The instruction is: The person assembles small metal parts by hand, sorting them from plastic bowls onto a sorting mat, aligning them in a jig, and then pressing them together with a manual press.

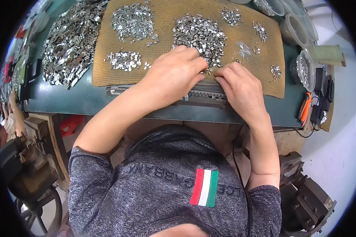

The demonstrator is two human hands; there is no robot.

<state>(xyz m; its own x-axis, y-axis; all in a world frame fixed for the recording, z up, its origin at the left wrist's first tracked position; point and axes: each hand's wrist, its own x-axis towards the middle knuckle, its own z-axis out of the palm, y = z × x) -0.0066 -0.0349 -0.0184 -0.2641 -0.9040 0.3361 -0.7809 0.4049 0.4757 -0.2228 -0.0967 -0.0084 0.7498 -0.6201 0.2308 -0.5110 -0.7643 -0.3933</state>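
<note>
My left hand (177,68) is closed, its fingers bent down at the near edge of a big heap of small silvery metal pieces (197,33). Just to its right is my right hand (240,87), also closed, with thumb and forefinger drawn together. Anything in either pinch is too small or too covered to make out. Below both hands runs a long narrow metal holder (205,98) with a row of small metal links in it. My left hand and wrist hide part of this holder.
A tan textured mat (166,77) carries more piles: thin pins (133,21), shiny flat pieces (124,61) and several small clusters. Linked metal bands (69,43) are heaped at left. Plastic tubs (303,70) and orange-handled pliers (304,107) stand at right.
</note>
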